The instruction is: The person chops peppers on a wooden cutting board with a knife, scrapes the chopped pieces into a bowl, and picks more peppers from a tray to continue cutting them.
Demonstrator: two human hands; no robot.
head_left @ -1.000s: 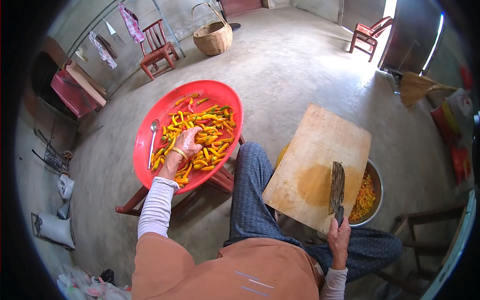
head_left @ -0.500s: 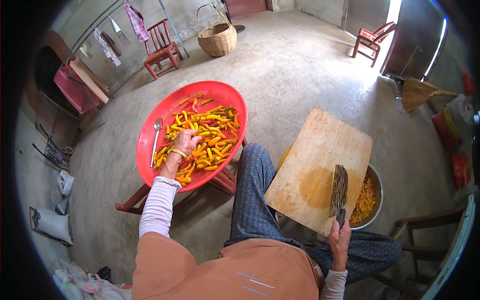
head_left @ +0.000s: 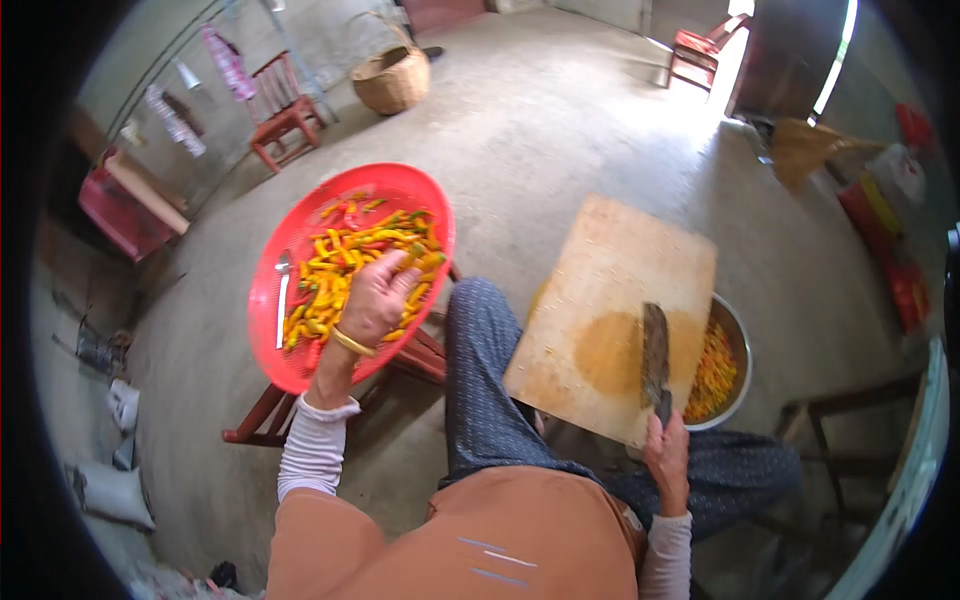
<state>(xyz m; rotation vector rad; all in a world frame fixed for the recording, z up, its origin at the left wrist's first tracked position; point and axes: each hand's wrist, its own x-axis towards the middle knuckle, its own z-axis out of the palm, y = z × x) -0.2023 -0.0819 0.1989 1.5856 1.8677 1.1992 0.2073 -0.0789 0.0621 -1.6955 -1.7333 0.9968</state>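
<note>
My left hand (head_left: 375, 303) is over the red tray (head_left: 266, 310), its fingers closed on yellow-green chili peppers (head_left: 426, 260) that stick out past the fingertips. More yellow, orange and red chilies (head_left: 322, 268) are heaped in the tray, beside a metal spoon (head_left: 282, 300). In my right hand (head_left: 667, 462) is the black handle of a cleaver (head_left: 655, 352). Its dark blade lies over the wet, stained part of a wooden cutting board (head_left: 610, 250). Small bits dot the board. Partly beneath its right edge sits a metal basin (head_left: 742, 385) with chopped chilies (head_left: 713, 375).
The tray rests on a reddish wooden stool (head_left: 415, 357). A wicker basket (head_left: 392, 82) and a red chair (head_left: 285, 115) stand at the back; another red chair (head_left: 700, 55) is by the door. A straw broom (head_left: 805, 150) leans at the right.
My left hand has lifted a little from the heap and come closer, now with chilies in its fingers. The whole view has shifted slightly; my right hand keeps its hold on the cleaver.
</note>
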